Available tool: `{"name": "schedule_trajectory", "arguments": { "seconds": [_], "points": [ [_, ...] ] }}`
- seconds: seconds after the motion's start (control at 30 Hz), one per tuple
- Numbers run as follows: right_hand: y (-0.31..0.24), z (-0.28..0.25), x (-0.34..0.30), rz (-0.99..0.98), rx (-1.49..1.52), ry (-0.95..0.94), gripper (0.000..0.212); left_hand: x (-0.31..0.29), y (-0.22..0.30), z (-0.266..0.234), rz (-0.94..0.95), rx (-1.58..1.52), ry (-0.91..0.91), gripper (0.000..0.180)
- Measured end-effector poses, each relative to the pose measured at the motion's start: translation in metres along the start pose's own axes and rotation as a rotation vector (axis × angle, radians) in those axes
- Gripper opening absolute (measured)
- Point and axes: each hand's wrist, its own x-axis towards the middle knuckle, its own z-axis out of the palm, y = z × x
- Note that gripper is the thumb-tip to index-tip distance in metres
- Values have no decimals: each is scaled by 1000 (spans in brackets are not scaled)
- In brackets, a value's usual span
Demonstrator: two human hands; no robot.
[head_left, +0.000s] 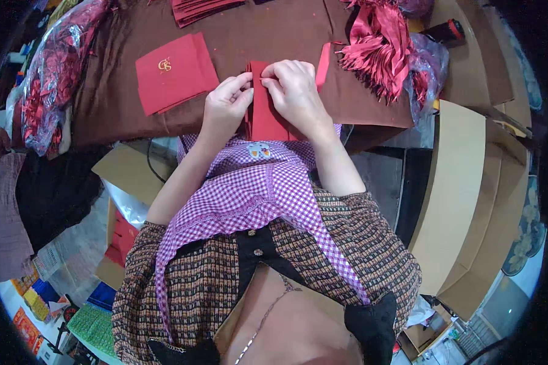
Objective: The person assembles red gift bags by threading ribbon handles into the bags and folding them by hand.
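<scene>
A red folded paper piece lies at the near edge of the table, right in front of me, on what looks like a few more red sheets. My left hand is closed in a pinch at its upper left edge. With thumb and fingers drawn together, my right hand pinches at the upper part of the same paper. Anything small between the fingertips is hidden. To the left rests a flat red stack with a gold emblem on top. A red ribbon strip lies just beyond my right hand.
A brown cloth covers the table. A bunch of red ribbons sits at its far right, more red material in a clear plastic bag at the left. Another red stack lies far back. Open cardboard boxes stand right.
</scene>
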Motion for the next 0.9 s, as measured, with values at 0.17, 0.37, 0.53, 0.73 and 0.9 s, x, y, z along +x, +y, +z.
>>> {"name": "schedule_trajectory", "arguments": {
  "seconds": [0.17, 0.37, 0.53, 0.73, 0.9],
  "points": [
    [3, 7, -1, 33, 48, 1, 6, 2, 5, 1, 11, 9, 8, 22],
    [6, -10, 23, -142, 92, -7, 12, 6, 4, -5, -4, 20, 37, 13],
    [15, -14, 37, -177, 225, -131, 19, 13, 14, -8, 252, 176, 14, 10],
    [24, -6, 39, 157, 645, -370, 16, 9, 8, -20, 129, 154, 11, 8],
    [23, -1, 44, 175, 605, -440, 15, 7, -2, -22, -45, 91, 44, 7]
  ]
}}
